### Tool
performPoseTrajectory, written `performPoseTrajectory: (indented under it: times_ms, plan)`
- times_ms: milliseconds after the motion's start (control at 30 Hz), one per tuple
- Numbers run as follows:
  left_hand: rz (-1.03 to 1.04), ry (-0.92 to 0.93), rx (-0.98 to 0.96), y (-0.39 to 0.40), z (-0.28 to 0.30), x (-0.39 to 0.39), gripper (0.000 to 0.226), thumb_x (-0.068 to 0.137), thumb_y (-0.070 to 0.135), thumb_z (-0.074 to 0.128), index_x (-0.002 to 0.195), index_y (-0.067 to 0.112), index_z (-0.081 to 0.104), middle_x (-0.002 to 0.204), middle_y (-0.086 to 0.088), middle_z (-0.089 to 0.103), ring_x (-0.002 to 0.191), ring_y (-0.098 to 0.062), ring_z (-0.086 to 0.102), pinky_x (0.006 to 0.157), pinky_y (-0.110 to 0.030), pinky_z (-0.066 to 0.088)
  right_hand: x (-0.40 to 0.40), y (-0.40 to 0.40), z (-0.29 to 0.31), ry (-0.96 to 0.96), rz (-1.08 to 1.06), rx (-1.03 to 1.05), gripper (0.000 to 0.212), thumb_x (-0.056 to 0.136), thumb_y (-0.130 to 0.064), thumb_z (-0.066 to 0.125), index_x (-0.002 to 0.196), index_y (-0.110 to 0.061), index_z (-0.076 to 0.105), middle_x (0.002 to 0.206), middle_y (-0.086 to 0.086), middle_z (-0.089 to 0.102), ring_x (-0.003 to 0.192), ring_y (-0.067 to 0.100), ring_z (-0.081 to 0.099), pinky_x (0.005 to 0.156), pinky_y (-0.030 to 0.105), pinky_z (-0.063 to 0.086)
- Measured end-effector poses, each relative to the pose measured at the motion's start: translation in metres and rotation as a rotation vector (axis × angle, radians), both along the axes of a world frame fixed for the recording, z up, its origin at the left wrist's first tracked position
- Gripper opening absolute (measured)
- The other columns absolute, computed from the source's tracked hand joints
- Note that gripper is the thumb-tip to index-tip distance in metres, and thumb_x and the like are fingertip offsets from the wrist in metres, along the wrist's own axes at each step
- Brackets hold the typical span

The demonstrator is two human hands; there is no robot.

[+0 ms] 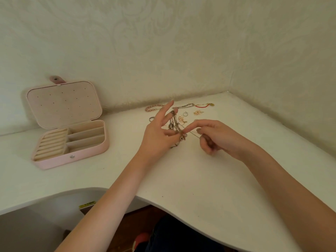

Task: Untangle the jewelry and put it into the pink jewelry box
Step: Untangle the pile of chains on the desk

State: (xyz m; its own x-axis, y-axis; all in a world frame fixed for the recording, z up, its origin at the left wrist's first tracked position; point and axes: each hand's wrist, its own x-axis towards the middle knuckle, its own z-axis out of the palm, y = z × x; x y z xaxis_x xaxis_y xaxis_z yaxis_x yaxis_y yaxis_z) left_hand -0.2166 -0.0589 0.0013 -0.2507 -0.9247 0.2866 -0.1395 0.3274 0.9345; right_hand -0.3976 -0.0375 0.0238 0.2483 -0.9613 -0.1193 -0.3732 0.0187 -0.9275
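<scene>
While the pink jewelry box (70,124) sits open at the left of the frame, its lid tipped back against the wall and its ring rolls and long compartments showing, I work at the middle of the white desk (209,179). My left hand (159,134) is raised with the forefinger stretched up and the other fingers curled, and a tangle of chains (175,124) hangs draped over them. My right hand (216,136) is to the right of it, thumb and curled fingers pinched on a thin chain (192,134) that runs from the tangle, with the forefinger pointing out to touch the knot. Behind my hands, toward the upper middle of the frame near the wall, lie a pink bead bracelet (152,107), a silver chain bracelet (183,106), a red cord bracelet (204,105), a silver ring (151,118) and some small gold earrings (197,112), all apart from the box.
</scene>
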Motion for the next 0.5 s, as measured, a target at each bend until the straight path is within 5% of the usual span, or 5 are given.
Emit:
performPoseTrajectory:
  times_ms: [100, 200, 400, 500]
  plan:
    - [0.025, -0.042, -0.058, -0.002, -0.001, 0.000, 0.089, 0.072, 0.000, 0.073, 0.138, 0.043, 0.031, 0.133, 0.020, 0.051, 0.099, 0.000, 0.064, 0.081, -0.029, 0.056, -0.001, 0.000, -0.003, 0.108, -0.026, -0.093, 0.038, 0.099, -0.013, 0.034, 0.100, -0.030, 0.067, 0.062, 0.006, 0.070, 0.039, 0.018, 0.050, 0.044, 0.022, 0.035]
    - [0.069, -0.135, -0.166, -0.005, -0.005, 0.000, 0.086, 0.071, 0.006, 0.077, 0.136, 0.041, 0.033, 0.126, 0.029, 0.048, 0.109, 0.007, 0.054, 0.088, -0.026, 0.051, -0.002, -0.003, -0.007, 0.225, -0.100, -0.188, 0.021, 0.091, -0.027, 0.058, 0.109, -0.038, 0.063, 0.045, 0.001, 0.060, 0.036, 0.019, 0.047, 0.040, 0.021, 0.039]
    - [0.102, -0.323, -0.314, -0.007, -0.010, -0.002, 0.070, 0.077, 0.012, 0.072, 0.137, 0.030, 0.041, 0.143, 0.009, 0.044, 0.122, 0.001, 0.041, 0.093, 0.001, 0.028, 0.001, -0.005, -0.012, 0.378, -0.094, -0.197, 0.084, 0.064, -0.051, 0.079, 0.133, -0.058, 0.032, 0.048, -0.006, 0.057, 0.046, 0.013, 0.056, 0.049, 0.026, 0.046]
    - [0.130, -0.362, -0.368, -0.010, -0.014, 0.000, 0.066, 0.076, 0.000, 0.066, 0.133, 0.027, 0.047, 0.140, 0.012, 0.044, 0.111, -0.003, 0.051, 0.089, -0.004, 0.036, 0.002, -0.005, -0.013, 0.395, -0.071, -0.229, 0.099, 0.060, -0.052, 0.081, 0.138, -0.057, 0.020, 0.050, -0.011, 0.056, 0.047, -0.001, 0.051, 0.066, 0.030, 0.049]
